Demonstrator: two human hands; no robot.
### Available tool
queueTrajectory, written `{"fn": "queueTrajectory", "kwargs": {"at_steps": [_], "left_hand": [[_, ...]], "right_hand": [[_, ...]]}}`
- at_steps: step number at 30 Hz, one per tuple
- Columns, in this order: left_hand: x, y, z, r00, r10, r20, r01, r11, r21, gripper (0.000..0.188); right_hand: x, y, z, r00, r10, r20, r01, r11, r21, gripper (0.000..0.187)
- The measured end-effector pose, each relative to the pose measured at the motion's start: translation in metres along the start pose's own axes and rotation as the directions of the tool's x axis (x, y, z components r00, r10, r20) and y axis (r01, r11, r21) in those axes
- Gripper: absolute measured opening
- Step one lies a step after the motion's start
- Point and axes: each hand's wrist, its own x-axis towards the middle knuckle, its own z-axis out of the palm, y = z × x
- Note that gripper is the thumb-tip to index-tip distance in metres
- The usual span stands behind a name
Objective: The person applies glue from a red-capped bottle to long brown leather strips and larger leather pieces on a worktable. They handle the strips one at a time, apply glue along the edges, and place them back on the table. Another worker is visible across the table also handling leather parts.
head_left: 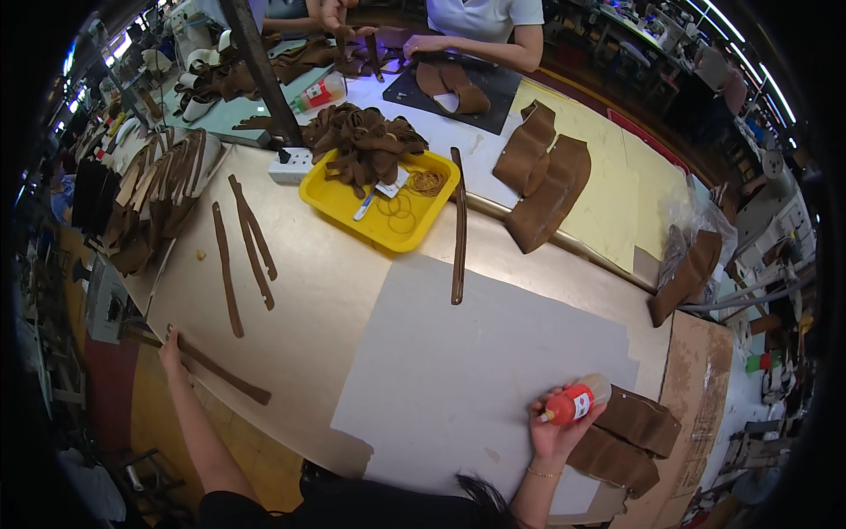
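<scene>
Dark brown, long narrow leather-like strip (227, 374): lay on the near-left side of the shallow yellow plastic tray (352, 227), well apart from it, close to the table's edge. Long axis ran slantwise, far-left end to near-right end, the near-right end loose on the gold-tan tabletop (295, 339).

Left hand (169, 354) was the nearer by far, at the strip's far-left end, so the strip stretched away from its fingers to the right and toward the wearer. Fingertips bunched there; could not tell whether they pinched the strip or only touched it.

Right hand (557, 435) sat well apart, on the near-right side of the tray, fingers wrapped round a red and translucent squeeze bottle (577, 404). Bottle tilted, its pale nozzle pointing left, roughly strip-ward; the large grey flat sheet (476, 353) spread between. Judged this the key relation: strip end at the left fingers, nozzle far off to its right.

Further out: three similar brown strips (227, 269) lay left of the tray, another brown strip (458, 247) just off its right rim. Tray held a tangled brown heap (374, 145) and thin yellowish bands (427, 182). Beyond the tray, a co-worker in a white top (486, 18).
</scene>
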Motion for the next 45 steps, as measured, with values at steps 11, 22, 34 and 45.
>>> {"fn": "queueTrajectory", "kwargs": {"at_steps": [11, 22, 34, 45], "left_hand": [[0.004, -0.021, 0.019, 0.912, 0.295, -0.286, -0.260, 0.953, 0.154, 0.041], [-0.026, -0.007, 0.026, 0.732, 0.522, -0.437, -0.442, 0.853, 0.277, 0.048], [-0.021, -0.012, 0.024, 0.753, 0.520, -0.403, -0.544, 0.837, 0.062, 0.028], [-0.014, -0.016, 0.023, 0.797, 0.483, -0.361, -0.531, 0.846, -0.039, 0.030]], "right_hand": [[0.000, -0.001, -0.002, 0.999, 0.011, 0.046, -0.012, 0.999, 0.030, 0.071], [-0.001, 0.000, -0.002, 1.000, 0.003, 0.017, -0.003, 1.000, 0.014, 0.072], [0.000, 0.000, -0.001, 1.000, 0.013, 0.011, -0.013, 1.000, 0.027, 0.071], [0.000, -0.002, -0.003, 0.989, 0.036, 0.146, -0.038, 0.999, 0.010, 0.067]]}}
